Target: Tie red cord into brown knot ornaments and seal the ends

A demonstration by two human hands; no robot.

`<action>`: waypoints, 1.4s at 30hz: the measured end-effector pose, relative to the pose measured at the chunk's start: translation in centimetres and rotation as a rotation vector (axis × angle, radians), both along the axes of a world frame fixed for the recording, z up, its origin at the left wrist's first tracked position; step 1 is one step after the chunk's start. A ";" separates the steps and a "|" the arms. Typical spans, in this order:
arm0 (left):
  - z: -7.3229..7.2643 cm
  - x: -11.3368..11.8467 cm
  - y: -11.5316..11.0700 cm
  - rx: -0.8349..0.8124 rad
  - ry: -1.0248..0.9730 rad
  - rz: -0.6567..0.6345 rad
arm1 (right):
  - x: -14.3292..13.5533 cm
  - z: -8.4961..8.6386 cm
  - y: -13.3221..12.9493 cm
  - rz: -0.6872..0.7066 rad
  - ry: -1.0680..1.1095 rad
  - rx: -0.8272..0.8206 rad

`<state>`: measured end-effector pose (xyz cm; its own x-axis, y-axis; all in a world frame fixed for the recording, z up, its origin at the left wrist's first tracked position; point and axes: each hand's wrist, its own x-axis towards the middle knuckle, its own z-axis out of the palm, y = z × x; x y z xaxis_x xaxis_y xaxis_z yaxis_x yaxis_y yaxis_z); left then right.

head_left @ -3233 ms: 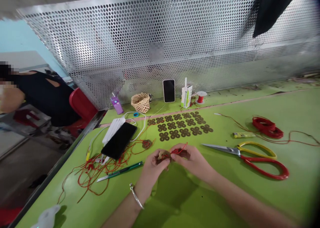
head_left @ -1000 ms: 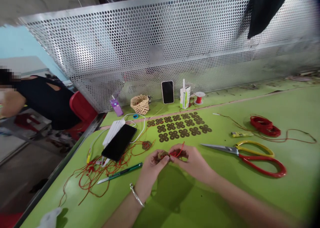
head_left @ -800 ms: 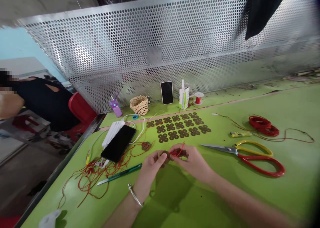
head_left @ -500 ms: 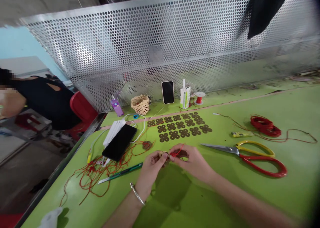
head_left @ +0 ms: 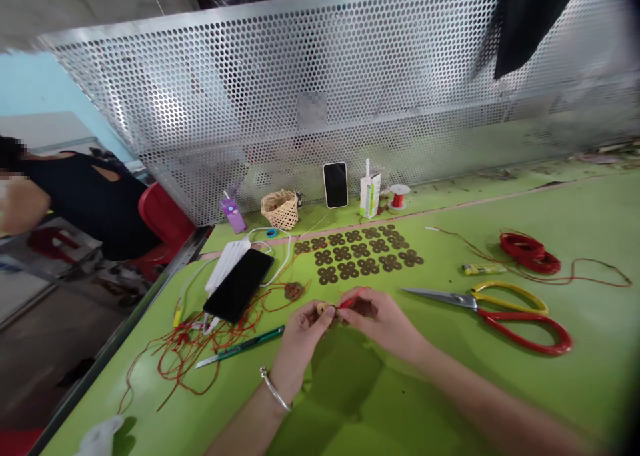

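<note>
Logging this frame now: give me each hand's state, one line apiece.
Left hand: closed, pinching a small coin piece.
Right hand: closed, pinching the red cord at that piece.

Large scissors with red and yellow handles point(head_left: 500, 313) lie on the green table point(head_left: 575, 203), near a yellow lighter point(head_left: 484, 269). A black phone point(head_left: 239, 284) lies flat, and a small woven basket point(head_left: 280, 208) stands near the perforated metal screen point(head_left: 300, 76).
</note>
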<state>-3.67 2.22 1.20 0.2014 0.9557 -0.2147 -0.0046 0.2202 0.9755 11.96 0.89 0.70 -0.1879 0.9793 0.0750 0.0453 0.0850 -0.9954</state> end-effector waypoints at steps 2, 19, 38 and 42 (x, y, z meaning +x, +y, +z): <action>0.0 0.0 -0.1 -0.015 -0.015 0.021 | 0.0 -0.1 0.1 -0.005 0.019 -0.014; -0.1 0.0 -0.3 -0.066 -0.082 -0.036 | 0.9 -0.9 1.0 -0.015 0.026 -0.073; 0.3 0.0 -0.4 0.076 -0.054 0.036 | 0.9 -0.2 0.8 0.032 -0.090 -0.083; 0.5 0.2 -0.5 0.058 -0.125 0.048 | 0.6 -0.4 0.7 0.076 -0.013 -0.106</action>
